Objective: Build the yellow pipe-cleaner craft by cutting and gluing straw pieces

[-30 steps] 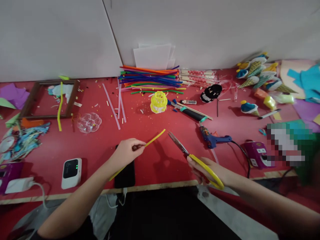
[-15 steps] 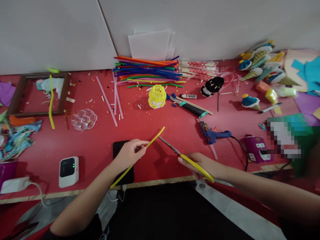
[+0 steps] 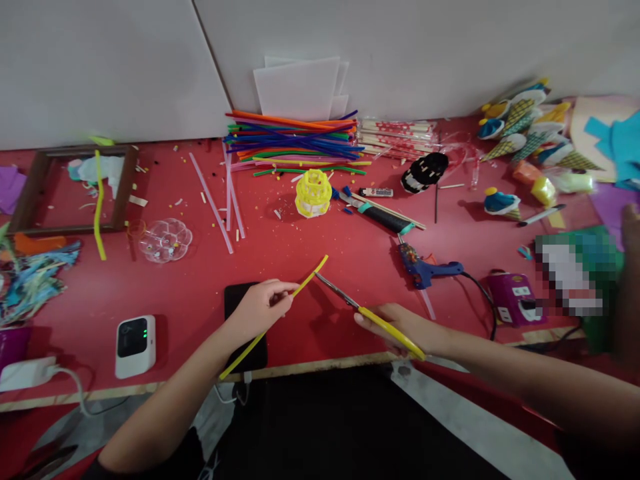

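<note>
My left hand (image 3: 263,308) pinches a yellow pipe cleaner (image 3: 305,283) between thumb and fingers. One end points up and away to the right; the other (image 3: 240,359) trails below my wrist over a black phone-like slab (image 3: 234,298). In my right hand (image 3: 395,327) is a pair of scissors (image 3: 385,325) with yellow handles. Their blade tips meet the pipe cleaner a little below its far end; whether the blades are parted there I cannot tell. Beyond both hands stands a small yellow tiered model (image 3: 313,193) on a pale base.
A blue glue gun (image 3: 425,268) lies right of the scissors, its cord running to a purple box (image 3: 515,300). Coloured pipe cleaners (image 3: 295,141) are piled at the back. A white device (image 3: 136,347) sits left. At the right edge another person's hand (image 3: 631,233) shows.
Another person's hand and arm have come into view at the right edge. My hands, the scissors and the pipe cleaner hold nearly the same pose; the whole view has shifted slightly.
</note>
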Demonstrator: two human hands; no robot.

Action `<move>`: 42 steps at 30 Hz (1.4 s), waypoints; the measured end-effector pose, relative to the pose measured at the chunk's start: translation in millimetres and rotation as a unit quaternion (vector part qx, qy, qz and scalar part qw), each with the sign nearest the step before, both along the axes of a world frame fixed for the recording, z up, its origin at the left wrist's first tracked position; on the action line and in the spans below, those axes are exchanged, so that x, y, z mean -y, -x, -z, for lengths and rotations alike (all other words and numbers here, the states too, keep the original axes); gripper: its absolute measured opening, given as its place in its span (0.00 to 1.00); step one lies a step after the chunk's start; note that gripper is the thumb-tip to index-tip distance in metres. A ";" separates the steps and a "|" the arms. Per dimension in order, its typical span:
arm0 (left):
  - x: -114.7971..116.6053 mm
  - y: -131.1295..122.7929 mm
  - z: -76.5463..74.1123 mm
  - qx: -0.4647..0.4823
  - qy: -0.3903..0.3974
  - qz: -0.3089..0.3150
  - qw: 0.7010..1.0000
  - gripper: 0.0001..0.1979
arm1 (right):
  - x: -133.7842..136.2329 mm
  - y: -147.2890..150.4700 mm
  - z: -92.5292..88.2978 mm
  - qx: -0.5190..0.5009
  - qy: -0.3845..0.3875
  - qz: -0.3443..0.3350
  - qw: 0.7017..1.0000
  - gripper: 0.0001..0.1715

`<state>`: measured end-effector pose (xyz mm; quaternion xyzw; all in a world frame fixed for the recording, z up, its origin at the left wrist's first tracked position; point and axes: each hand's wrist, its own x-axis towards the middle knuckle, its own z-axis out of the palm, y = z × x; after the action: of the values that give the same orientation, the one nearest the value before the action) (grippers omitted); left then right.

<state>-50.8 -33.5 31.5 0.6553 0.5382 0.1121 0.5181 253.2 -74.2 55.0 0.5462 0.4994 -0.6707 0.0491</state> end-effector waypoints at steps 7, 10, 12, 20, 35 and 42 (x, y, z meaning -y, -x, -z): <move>0.6 0.9 4.1 -0.001 0.020 -0.013 1.000 0.24 | -1.4 2.7 -1.3 0.013 -0.039 -0.021 0.999 0.44; 1.4 0.7 3.7 0.003 0.036 -0.021 0.999 0.23 | -3.6 1.8 1.4 0.022 -0.078 -0.035 0.996 0.45; 2.2 0.4 3.9 0.007 0.053 -0.027 0.998 0.22 | -6.4 -0.7 3.9 0.035 -0.101 -0.049 0.993 0.45; 5.1 -0.9 5.0 0.014 0.099 -0.047 0.994 0.18 | -15.5 -8.4 10.7 0.085 -0.133 -0.098 0.983 0.45; 6.1 -4.8 3.3 0.040 0.057 -0.067 0.995 0.17 | -12.3 -8.8 -5.5 0.032 -0.116 -0.093 0.988 0.44; 3.1 -24.0 5.1 0.059 0.032 -0.056 0.996 0.18 | -5.5 -4.7 0.3 0.016 -0.118 -0.069 0.990 0.43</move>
<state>-26.8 -36.6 26.4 0.5995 0.5459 0.1622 0.5624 257.9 -68.7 54.7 0.5227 0.6111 -0.5931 0.0385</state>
